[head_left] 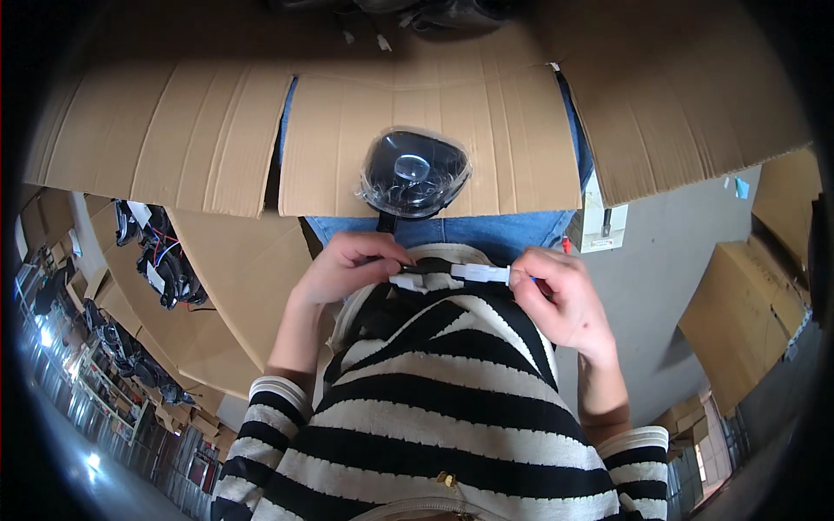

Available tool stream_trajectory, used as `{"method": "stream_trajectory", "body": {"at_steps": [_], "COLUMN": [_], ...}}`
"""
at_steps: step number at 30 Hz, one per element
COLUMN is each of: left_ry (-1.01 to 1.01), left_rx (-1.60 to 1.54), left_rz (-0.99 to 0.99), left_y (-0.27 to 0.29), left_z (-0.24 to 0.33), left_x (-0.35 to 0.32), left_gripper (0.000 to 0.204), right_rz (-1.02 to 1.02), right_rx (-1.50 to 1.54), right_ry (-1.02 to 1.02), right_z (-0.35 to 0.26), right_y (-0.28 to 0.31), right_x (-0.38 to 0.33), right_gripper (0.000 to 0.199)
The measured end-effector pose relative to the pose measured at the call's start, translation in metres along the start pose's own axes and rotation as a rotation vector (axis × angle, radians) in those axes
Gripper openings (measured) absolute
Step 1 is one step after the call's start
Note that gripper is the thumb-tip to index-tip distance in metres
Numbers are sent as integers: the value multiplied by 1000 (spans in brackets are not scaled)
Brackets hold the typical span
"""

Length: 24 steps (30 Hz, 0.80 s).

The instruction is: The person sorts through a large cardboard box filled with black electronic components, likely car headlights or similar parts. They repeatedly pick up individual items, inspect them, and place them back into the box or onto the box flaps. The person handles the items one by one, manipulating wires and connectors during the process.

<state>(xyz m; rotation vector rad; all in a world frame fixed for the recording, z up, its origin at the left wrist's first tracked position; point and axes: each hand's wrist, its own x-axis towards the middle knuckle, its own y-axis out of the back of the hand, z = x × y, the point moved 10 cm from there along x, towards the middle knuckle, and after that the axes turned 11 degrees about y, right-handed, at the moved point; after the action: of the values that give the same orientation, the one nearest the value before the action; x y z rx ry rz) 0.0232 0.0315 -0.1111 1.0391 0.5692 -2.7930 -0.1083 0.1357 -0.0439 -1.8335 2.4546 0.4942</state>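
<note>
A black headlamp (pixel 413 173) with a clear domed lens rests on a cardboard flap (pixel 486 148) just beyond my lap. My left hand (pixel 347 265) pinches a small white plug connector (pixel 407 282) at the lamp's dark cable. My right hand (pixel 556 295) pinches a longer white connector (pixel 479 273) facing it. The two connectors lie end to end, almost touching, close against my striped top. I cannot tell whether they are joined.
Open cardboard boxes (pixel 165 139) surround me; the box at my left holds several black lamps with red and blue wires (pixel 161 256). More cartons (pixel 747 321) stand on the grey floor at right. Blue jeans (pixel 452 230) show under the flap.
</note>
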Motion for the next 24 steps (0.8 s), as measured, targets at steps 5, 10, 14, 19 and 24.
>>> {"method": "stream_trajectory", "body": {"at_steps": [5, 10, 14, 19, 24], "left_ry": [52, -47, -766, -1170, -813], "left_rx": [210, 175, -422, -171, 335], "left_rz": [15, 226, 434, 1120, 2083], "left_y": [-9, 8, 66, 131, 230], "left_z": [10, 34, 113, 155, 80], "left_x": [4, -19, -130, -348, -449], "left_gripper": [13, 12, 12, 14, 15], "right_rz": [-16, -17, 144, 69, 72], "right_rx": [-71, 179, 227, 203, 123], "right_ry": [27, -59, -124, -83, -51], "right_z": [0, 18, 29, 27, 25], "right_y": [-4, 3, 27, 16, 19], "right_x": [3, -3, -12, -5, -3], "right_gripper": [5, 8, 11, 8, 9]}}
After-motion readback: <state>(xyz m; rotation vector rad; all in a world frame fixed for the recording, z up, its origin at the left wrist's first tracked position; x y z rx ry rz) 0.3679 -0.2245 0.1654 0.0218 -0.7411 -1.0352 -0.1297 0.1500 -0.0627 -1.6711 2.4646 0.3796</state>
